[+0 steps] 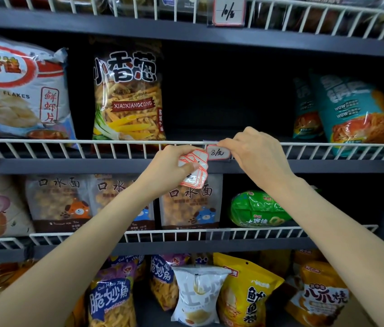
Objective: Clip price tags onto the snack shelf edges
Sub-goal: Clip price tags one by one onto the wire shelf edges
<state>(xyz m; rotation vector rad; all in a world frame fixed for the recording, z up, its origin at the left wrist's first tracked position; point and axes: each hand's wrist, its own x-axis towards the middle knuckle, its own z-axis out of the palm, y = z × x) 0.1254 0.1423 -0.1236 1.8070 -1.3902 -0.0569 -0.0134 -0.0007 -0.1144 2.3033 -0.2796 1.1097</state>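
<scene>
White wire fencing [73,147] runs along the front of the middle shelf, and that's where the action is: the right hand [254,154] has its fingertips pinched together on the upper right corner of a clear price tag holder [218,152] hanging on the top wire, the red-bordered card inside reading a handwritten 8. Just to its left, nearly touching, the left hand [167,168] is closed around a fanned stack of spare price tags [194,169], red-edged and white, thumb pressed across their faces. Both bare forearms reach up from the bottom corners of the view. Behind the fence stands a bag of Xiaoxiangcong sticks [127,95], a shrimp flakes bag [19,90] to its left, and teal bags [351,112] well off to the right, with a dark gap of shelf directly behind the tag. Up top, another tag [228,11] already hangs on the upper rail. One shelf down, an unfilled clear holder [218,234] sits on the wire beside a green bag [257,208].
</scene>
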